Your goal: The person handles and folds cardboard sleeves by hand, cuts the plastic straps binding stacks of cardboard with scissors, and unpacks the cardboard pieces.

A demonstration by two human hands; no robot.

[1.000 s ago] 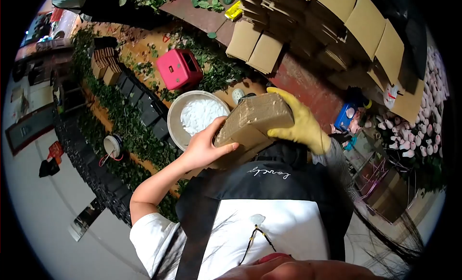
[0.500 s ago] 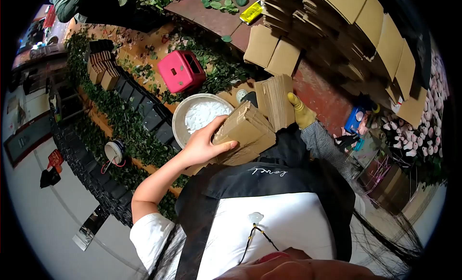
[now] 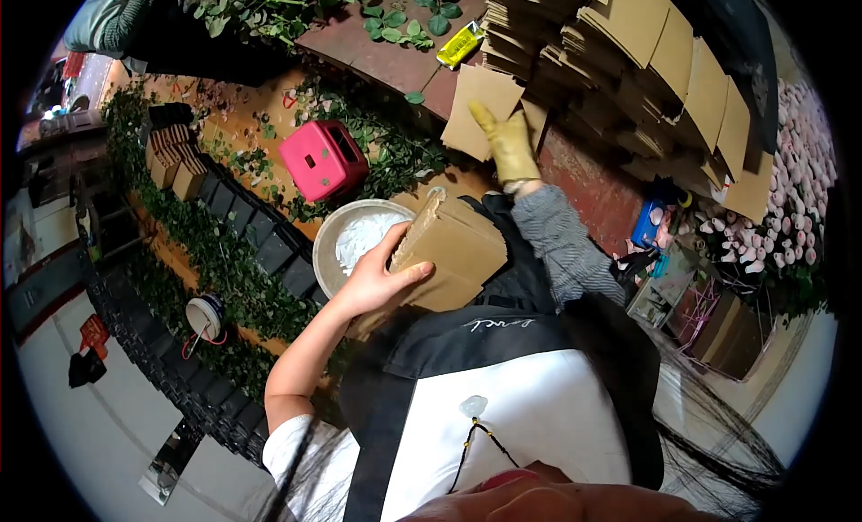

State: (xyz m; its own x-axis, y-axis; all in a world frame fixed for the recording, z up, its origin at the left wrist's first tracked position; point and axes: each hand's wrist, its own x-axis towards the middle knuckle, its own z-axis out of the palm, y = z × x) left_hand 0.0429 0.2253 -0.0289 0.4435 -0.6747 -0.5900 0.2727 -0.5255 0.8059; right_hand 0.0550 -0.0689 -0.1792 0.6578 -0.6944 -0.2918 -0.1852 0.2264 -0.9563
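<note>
My left hand (image 3: pixel 382 275), bare, is closed round a bundle of folded brown cardboard (image 3: pixel 453 257) in front of the black apron, its thumb on the near face. My right hand (image 3: pixel 510 145), in a yellow glove, reaches out over a cardboard piece (image 3: pixel 478 109) at the edge of the dark red table. Its thumb and fingers are spread apart and rest on or just over that cardboard. Whether the fingertips curl round an edge is hard to see. A second cardboard panel (image 3: pixel 536 121) shows just to its right.
Tall cardboard stacks (image 3: pixel 628 24) and a yellow packet (image 3: pixel 460 44) are on the red table (image 3: pixel 386 60). A bowl of white pieces (image 3: pixel 328 262) and a pink stool (image 3: pixel 314 158) stand beyond my left hand. Green leaves cover the floor; pink flowers (image 3: pixel 781 217) are at right.
The bundle between my hands parted in two. My right hand moved away from the left and up to the table's edge; its portion no longer shows near my lap. My left hand kept its bundle.
</note>
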